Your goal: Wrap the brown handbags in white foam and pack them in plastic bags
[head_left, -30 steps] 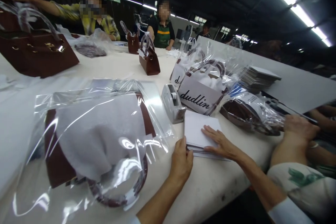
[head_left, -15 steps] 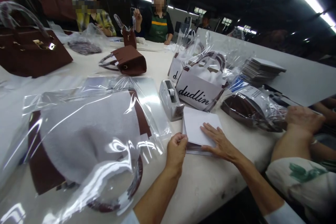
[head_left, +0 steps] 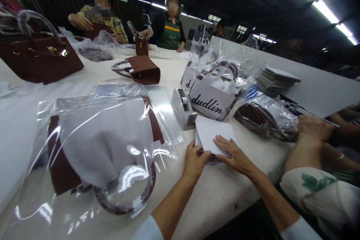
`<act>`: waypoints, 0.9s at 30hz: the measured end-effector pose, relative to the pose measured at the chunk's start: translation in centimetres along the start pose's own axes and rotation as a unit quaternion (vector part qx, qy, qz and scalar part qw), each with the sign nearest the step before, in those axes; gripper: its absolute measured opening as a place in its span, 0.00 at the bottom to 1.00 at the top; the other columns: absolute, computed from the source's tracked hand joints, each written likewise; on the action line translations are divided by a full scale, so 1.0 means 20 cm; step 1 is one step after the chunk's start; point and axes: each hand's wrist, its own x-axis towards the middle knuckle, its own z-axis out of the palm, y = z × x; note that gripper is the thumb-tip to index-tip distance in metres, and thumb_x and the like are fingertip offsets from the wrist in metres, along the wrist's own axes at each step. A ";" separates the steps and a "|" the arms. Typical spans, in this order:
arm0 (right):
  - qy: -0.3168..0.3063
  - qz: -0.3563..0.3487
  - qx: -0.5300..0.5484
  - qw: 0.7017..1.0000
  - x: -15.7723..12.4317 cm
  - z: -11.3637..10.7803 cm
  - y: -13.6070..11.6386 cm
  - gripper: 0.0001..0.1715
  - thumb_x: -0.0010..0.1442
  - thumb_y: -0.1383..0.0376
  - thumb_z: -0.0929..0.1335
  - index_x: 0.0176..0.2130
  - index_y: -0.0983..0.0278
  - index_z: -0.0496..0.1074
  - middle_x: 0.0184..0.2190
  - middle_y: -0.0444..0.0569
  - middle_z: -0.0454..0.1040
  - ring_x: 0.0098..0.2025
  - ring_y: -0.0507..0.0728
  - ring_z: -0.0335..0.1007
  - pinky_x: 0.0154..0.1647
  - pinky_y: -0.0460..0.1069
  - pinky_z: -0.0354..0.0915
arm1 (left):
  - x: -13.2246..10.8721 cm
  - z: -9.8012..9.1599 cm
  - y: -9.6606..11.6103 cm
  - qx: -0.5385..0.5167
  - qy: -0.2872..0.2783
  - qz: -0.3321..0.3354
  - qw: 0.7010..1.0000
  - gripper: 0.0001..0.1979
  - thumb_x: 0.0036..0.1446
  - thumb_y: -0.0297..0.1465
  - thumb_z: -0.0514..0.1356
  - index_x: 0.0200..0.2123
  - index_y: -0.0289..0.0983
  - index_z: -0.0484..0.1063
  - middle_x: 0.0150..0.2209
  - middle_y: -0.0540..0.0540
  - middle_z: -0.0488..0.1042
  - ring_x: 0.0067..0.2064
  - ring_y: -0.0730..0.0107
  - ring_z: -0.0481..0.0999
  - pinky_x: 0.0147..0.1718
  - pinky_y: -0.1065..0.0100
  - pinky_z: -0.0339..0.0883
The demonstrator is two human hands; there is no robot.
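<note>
A small stack of white paper sheets (head_left: pixel 213 133) lies on the white table (head_left: pixel 222 195) just in front of me. My left hand (head_left: pixel 195 161) pinches the stack's near left edge with curled fingers. My right hand (head_left: pixel 233 153) lies flat on top of the sheets, fingers stretched out. Left of my hands lies a brown handbag in a clear plastic bag (head_left: pixel 98 146), padded with white cloth. A grey tape dispenser (head_left: pixel 183 108) stands just behind the paper.
Bagged handbags with a "dudlin" card (head_left: pixel 212 99) stand behind the dispenser. Another person's hand (head_left: pixel 313 127) rests on a wrapped bag (head_left: pixel 264 118) at right. A card stack (head_left: pixel 277 78), loose brown handbags (head_left: pixel 142 69) (head_left: pixel 39 58), and two seated workers (head_left: pixel 171 26) are farther back.
My left hand has closed in on the stack's near edge and now pinches it beside my right hand. Across the table a small brown handbag was tipped from upright onto its side.
</note>
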 end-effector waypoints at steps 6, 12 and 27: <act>-0.007 0.004 0.023 1.000 0.00 -0.03 -0.02 0.32 0.60 0.49 0.57 0.59 0.62 0.55 0.59 0.52 0.51 0.61 0.60 0.41 0.59 0.66 0.37 | 0.00 0.01 0.00 0.015 -0.012 0.020 1.000 0.12 0.47 0.32 0.61 0.37 0.34 0.72 0.59 0.39 0.48 0.35 0.74 0.69 0.42 0.66 0.64; 0.002 0.006 0.034 0.999 0.00 -0.02 -0.01 0.32 0.61 0.49 0.57 0.58 0.61 0.55 0.59 0.52 0.51 0.61 0.60 0.41 0.59 0.65 0.37 | 0.00 0.01 0.01 0.023 -0.015 0.045 0.999 0.12 0.50 0.37 0.59 0.33 0.34 0.72 0.60 0.40 0.47 0.24 0.83 0.62 0.35 0.68 0.65; 0.066 -0.008 -0.032 0.997 0.00 0.05 -0.04 0.27 0.64 0.53 0.54 0.57 0.62 0.57 0.58 0.52 0.54 0.61 0.60 0.45 0.58 0.65 0.41 | 0.03 -0.02 0.08 0.226 0.101 0.045 0.968 0.11 0.49 0.32 0.56 0.38 0.36 0.66 0.56 0.37 0.53 0.53 0.53 0.61 0.49 0.55 0.57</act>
